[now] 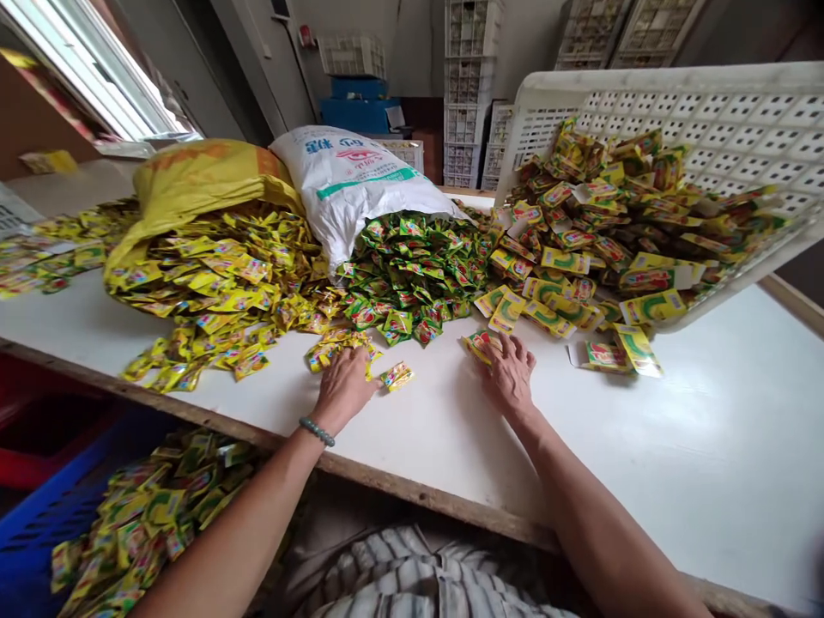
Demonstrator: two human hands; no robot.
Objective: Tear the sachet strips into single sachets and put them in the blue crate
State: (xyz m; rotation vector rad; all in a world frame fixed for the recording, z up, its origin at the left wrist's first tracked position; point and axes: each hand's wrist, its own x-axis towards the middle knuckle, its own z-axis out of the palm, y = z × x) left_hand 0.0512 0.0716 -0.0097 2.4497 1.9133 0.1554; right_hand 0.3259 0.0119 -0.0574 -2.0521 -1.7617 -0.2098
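Note:
My left hand (346,389) is bent down over a few small yellow sachets (322,350) at the front of the heap, its fingertips curled onto them and partly hidden. Close to its thumb, one yellow sachet (396,376) lies alone on the white table. My right hand (508,371) has its fingers closed over a small yellow, red and green carton (480,346) lying on the tabletop. Between and beyond the hands is a pile of green sachets (418,275), spilling from a white woven sack (366,176). Yellow sachets (219,266) pour from a yellow sack (206,172) farther left.
At right, a tipped white plastic crate (708,81) spills small yellow cartons (650,306) onto the table (727,429). Below the table's front edge, a blue basket (39,524) holds filled cartons or packets (148,515). Stacked white crates (473,86) stand behind.

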